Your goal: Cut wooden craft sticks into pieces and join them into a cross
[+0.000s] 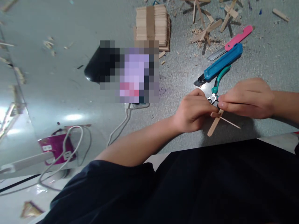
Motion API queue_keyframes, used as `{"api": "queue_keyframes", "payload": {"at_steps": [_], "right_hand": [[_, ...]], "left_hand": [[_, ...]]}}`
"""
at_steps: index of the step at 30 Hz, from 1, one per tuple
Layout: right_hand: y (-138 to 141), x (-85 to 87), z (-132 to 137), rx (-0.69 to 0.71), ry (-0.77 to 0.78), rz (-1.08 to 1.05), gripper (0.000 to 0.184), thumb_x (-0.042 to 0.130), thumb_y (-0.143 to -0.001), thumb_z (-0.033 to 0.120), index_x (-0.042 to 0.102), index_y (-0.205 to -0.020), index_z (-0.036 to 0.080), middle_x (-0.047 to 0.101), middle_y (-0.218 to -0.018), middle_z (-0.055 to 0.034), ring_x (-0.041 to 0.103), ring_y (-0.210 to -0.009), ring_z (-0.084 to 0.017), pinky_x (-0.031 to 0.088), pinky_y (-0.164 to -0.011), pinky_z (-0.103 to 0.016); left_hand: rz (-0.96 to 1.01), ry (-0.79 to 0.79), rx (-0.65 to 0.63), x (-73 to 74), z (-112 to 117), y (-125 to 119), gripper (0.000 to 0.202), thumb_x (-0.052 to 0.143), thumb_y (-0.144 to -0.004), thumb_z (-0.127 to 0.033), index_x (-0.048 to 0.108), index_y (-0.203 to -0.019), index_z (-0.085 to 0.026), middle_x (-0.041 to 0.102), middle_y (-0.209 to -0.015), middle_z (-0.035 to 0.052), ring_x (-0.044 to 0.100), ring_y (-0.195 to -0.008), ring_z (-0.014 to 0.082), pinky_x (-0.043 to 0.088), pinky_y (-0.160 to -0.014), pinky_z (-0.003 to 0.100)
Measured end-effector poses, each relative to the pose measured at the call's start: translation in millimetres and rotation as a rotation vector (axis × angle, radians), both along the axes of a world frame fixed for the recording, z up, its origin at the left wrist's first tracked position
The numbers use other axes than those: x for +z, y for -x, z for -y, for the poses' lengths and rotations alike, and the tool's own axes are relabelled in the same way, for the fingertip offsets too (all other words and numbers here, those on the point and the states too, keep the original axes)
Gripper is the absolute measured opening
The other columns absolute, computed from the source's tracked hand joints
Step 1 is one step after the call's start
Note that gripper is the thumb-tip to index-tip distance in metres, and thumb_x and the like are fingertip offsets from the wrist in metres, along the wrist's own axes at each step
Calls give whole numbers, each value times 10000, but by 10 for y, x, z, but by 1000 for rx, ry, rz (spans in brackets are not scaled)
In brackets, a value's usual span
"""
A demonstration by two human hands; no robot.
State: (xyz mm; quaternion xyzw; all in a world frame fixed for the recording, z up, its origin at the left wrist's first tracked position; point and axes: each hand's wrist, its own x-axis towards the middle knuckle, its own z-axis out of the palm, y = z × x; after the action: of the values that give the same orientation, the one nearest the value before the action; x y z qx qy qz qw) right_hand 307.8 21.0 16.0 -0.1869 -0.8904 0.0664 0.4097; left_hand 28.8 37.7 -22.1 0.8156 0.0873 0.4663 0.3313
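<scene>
Two crossed wooden craft sticks (213, 127) are held low over the table's near edge, one lying across the other. My left hand (192, 110) is closed around one end of them, with its fingertips partly hidden. From the other side my right hand (249, 98) pinches the upper part of the crossed sticks between thumb and fingers. Just beyond the fingers lie green-handled pliers (218, 81), their metal jaws partly covered by my hands. Behind these rest a blue utility knife (223, 62) and a pink cutter (238, 39), both with blades out.
A banded stack of craft sticks (141, 23) stands at the back. Several crossed-stick pieces (206, 32) and shavings lie at the far right. A black object (92, 70) sits beside a blurred-out phone with a white cable (127, 116). A magenta power strip (57, 146) is at left.
</scene>
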Motion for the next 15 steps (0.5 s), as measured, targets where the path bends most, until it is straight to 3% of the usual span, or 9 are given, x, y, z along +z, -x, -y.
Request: {"api": "queue_keyframes", "payload": {"at_steps": [3, 7, 11, 15], "right_hand": [[4, 81, -7, 3, -20, -24, 83, 832, -1266, 203, 808, -1329, 252, 984, -1093, 3, 893, -776, -152, 714, -704, -282], [-40, 113, 13, 67, -39, 33, 79, 780, -1286, 223, 807, -1359, 233, 963, -1064, -2, 877, -774, -165, 735, -711, -293], [-121, 41, 50, 65, 143, 82, 191, 776, -1271, 285, 861, -1430, 348, 955, -1083, 23, 901, -816, -204, 780, -779, -355], [-146, -13, 87, 21, 313, 182, 205, 726, -1303, 427, 927, -1324, 390, 936, -983, 14, 845, -719, -221, 796, -824, -399]], "left_hand": [[19, -27, 34, -35, -22, 17, 310, 693, -1363, -483, 824, -1153, -296, 877, -820, -51, 710, -576, 134, 555, -779, 405], [45, -30, 25, -73, -48, 27, 268, 752, -1337, -540, 839, -1197, -327, 854, -794, -69, 715, -581, 142, 569, -834, 425], [39, -21, 60, -116, -13, 13, 306, 737, -1347, -561, 831, -1168, -332, 829, -762, -75, 694, -562, 138, 574, -853, 426], [-10, 4, 108, -181, 30, 8, 428, 780, -1294, -731, 856, -1126, -346, 801, -718, -79, 667, -546, 145, 583, -820, 432]]}}
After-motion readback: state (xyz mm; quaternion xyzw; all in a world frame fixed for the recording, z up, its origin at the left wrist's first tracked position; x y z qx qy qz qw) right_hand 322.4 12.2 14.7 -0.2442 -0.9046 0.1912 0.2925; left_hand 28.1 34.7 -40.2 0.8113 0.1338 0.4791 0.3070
